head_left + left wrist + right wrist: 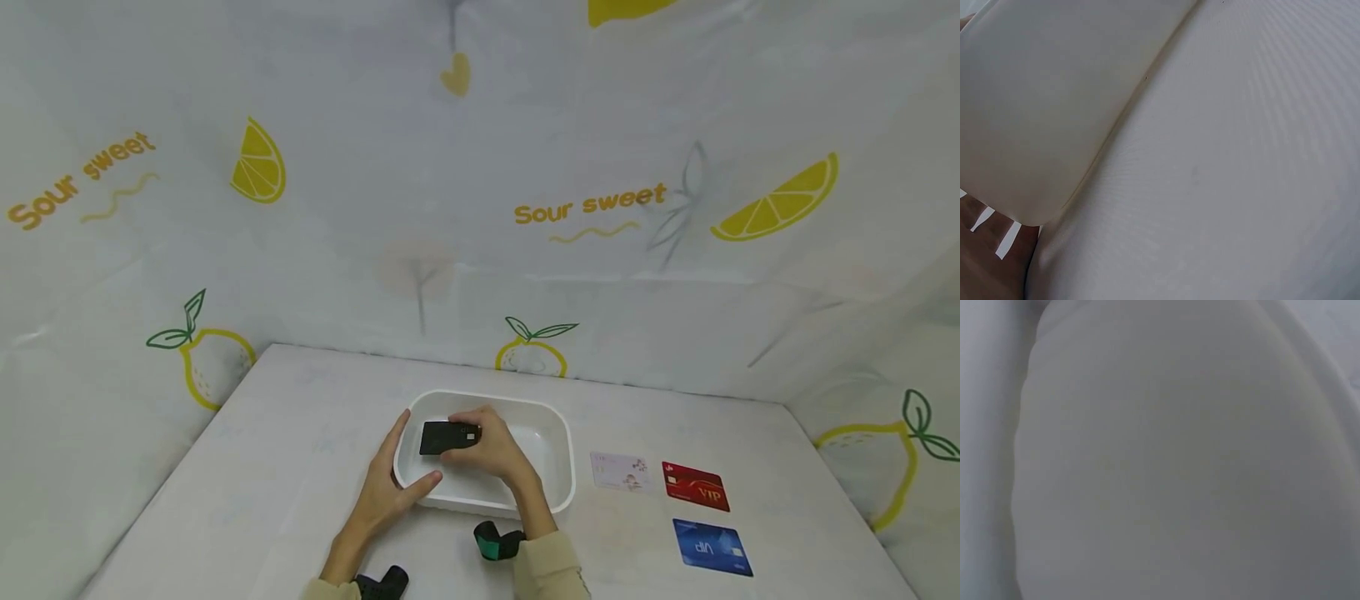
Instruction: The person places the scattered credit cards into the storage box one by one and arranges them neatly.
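Over the left part of a white plastic tray (525, 490), my right hand (491, 446) pinches a black bank card (438, 438) between thumb and fingers. A small pale chip shows on the card, close to the fingertips. My left hand (386, 492) holds the tray's near left corner, fingers along the outer left side and thumb over the front rim. The left wrist view shows the tray's outer wall (1054, 106) with part of the left hand (991, 262) at its lower edge. The tray's pale wall (1179, 456) fills most of the right wrist view.
To the tray's right lie a pale flowered card (619, 472), a red VIP card (695, 487) and a blue VIP card (712, 547), flat on the white table (247, 467). A lemon-printed sheet (360, 208) stands behind the table. Black straps (498, 543) sit near the wrists.
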A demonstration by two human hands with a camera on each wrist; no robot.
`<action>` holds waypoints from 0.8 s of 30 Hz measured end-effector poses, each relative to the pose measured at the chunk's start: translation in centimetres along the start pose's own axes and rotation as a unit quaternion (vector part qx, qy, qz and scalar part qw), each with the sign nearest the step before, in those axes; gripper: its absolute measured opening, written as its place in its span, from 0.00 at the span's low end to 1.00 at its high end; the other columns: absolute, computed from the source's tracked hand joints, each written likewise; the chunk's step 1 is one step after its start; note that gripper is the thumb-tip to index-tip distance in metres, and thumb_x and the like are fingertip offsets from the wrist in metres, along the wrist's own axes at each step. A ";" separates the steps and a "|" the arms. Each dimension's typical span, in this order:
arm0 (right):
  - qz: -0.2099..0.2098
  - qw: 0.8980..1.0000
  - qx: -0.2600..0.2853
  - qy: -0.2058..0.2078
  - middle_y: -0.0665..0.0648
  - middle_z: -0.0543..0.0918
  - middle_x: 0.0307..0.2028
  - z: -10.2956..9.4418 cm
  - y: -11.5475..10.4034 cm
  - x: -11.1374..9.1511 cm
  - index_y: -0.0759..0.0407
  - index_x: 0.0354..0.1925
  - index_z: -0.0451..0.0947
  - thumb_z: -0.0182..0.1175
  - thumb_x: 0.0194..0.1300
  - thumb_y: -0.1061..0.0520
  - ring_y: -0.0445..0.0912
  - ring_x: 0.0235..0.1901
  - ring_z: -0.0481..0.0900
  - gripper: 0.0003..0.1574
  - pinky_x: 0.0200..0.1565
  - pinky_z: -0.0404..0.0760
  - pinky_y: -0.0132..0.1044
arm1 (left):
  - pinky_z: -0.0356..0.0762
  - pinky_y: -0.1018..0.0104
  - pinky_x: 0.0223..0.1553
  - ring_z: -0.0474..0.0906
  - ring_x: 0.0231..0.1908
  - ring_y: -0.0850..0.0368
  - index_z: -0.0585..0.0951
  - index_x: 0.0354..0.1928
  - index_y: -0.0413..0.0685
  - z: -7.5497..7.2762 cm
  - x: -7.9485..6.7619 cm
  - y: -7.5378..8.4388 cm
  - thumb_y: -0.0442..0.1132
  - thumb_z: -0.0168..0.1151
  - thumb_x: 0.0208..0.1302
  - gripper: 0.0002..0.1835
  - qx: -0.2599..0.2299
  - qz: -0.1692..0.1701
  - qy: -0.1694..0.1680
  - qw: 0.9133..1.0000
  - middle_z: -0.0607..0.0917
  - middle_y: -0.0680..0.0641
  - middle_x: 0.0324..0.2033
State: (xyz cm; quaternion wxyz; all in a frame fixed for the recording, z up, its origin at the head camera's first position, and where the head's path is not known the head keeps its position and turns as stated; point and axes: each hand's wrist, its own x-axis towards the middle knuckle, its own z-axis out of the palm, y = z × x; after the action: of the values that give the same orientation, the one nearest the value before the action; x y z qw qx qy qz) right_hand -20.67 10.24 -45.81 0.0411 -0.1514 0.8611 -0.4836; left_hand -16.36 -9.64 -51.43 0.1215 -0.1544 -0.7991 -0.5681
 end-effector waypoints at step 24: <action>0.036 0.994 -0.107 0.015 0.69 0.78 0.52 1.5 0.1 0.3 0.70 0.56 0.82 0.79 0.50 0.60 0.56 0.49 0.67 0.35 0.51 0.71 0.47 | 0.70 0.46 0.70 0.66 0.73 0.37 0.57 0.80 0.47 -0.1 0.1 0.2 0.44 0.76 0.53 0.55 0.026 -0.022 -0.007 0.999 0.66 0.38 0.76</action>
State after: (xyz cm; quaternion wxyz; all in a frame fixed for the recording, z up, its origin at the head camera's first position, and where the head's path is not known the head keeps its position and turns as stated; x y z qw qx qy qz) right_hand -20.63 8.99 -46.63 0.0293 -0.1170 0.9132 -0.3891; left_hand -16.39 -9.66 -51.22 0.1072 -0.1379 -0.8178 -0.5484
